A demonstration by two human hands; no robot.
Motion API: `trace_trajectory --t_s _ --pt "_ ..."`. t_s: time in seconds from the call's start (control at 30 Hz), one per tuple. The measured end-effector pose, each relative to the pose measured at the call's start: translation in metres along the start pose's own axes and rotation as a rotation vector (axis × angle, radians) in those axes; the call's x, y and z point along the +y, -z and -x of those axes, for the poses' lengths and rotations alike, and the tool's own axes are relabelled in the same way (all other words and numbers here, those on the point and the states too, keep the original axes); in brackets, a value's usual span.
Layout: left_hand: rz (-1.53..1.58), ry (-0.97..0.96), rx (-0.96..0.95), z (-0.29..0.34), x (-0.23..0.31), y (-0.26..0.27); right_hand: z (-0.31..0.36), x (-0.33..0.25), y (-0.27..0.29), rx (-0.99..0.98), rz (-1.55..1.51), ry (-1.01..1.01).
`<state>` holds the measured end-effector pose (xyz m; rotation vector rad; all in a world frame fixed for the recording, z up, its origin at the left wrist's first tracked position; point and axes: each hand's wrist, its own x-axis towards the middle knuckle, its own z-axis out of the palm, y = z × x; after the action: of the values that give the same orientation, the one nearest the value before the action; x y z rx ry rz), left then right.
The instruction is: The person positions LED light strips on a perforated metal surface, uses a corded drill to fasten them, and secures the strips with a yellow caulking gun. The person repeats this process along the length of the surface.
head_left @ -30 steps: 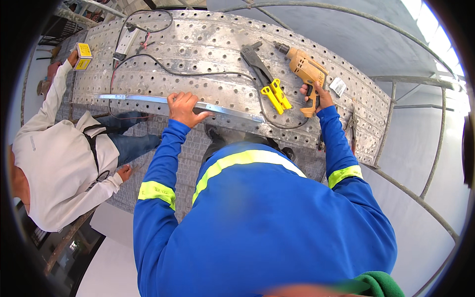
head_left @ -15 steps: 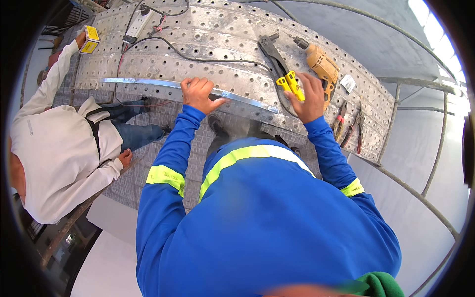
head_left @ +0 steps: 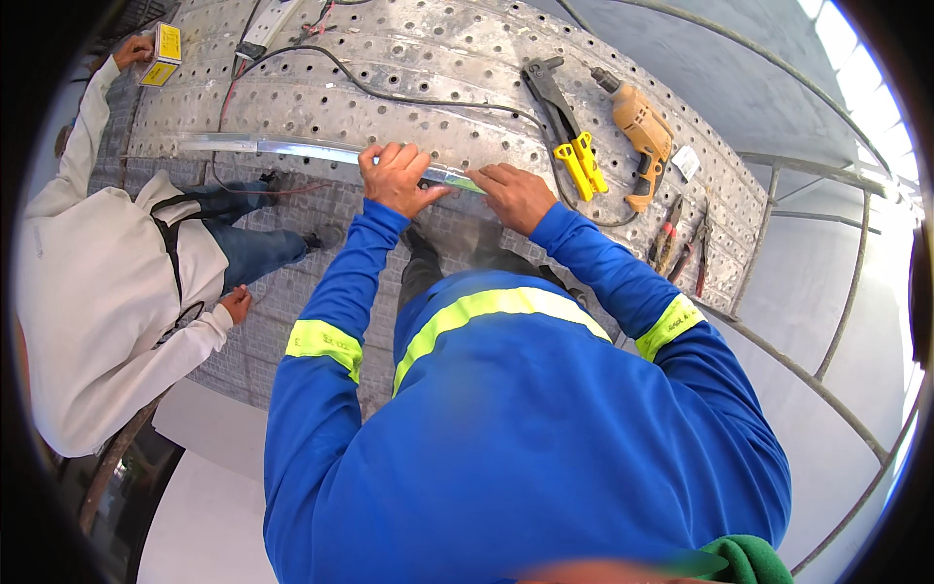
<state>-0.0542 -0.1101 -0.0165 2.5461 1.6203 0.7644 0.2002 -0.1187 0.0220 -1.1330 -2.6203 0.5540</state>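
Note:
A long, thin shiny metal strip (head_left: 302,149) lies along the near edge of the perforated metal platform (head_left: 428,78). My left hand (head_left: 397,183) is closed around the strip, thumb pointing right. Just right of it, my right hand (head_left: 518,198) is on the strip's right end, with its fingers bent together over it and that end covered. Beyond my right hand lies a black hand tool with yellow handles (head_left: 551,97). A tan-and-black power drill (head_left: 640,127) rests to the right of that tool.
Red-handled pliers (head_left: 666,234) and a second plier-like tool (head_left: 693,253) lie at the right. A black cable (head_left: 409,119) crosses from a white power strip (head_left: 268,24). At left, a co-worker in a white top (head_left: 107,302) holds a yellow box (head_left: 163,54). Metal rails (head_left: 846,170) border the right.
My right hand has moved left, from beside the yellow handles onto the strip, and its fingers have closed. My left hand keeps its hold. The co-worker's box has tilted slightly.

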Motion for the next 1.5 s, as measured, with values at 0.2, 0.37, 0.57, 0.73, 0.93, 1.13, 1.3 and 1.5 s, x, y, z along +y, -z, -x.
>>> trace_trajectory --t_s 0.2,0.37,0.57,0.73,0.93,1.13,1.3,1.5 --pt "-0.011 0.006 -0.039 0.001 -0.001 0.0 0.0 -0.008 0.002 -0.055 0.013 -0.063" --pt "0.007 -0.026 0.006 -0.004 -0.002 0.0 0.008 0.016 0.029 0.157 0.062 -0.104" --pt "-0.005 -0.025 -0.021 -0.008 -0.003 0.003 0.013 0.097 0.044 0.12 0.322 -0.497" --pt "-0.006 -0.012 -0.066 -0.018 -0.001 0.007 0.01 0.112 0.044 0.045 0.262 -0.512" --pt "-0.008 -0.014 -0.086 -0.022 -0.001 0.01 0.004 0.133 0.087 -0.053 -0.297 -0.655" --pt "0.023 -0.006 -0.11 -0.021 -0.004 0.01 0.033 0.124 0.112 0.281 -1.4 -0.558" --pt "-0.027 -0.001 -0.159 -0.019 -0.002 0.01 0.04 0.083 0.1 0.221 -1.514 -0.633" --pt "-0.024 0.031 -0.195 -0.017 0.002 0.015 0.032 0.06 0.079 0.044 -1.752 -0.514"
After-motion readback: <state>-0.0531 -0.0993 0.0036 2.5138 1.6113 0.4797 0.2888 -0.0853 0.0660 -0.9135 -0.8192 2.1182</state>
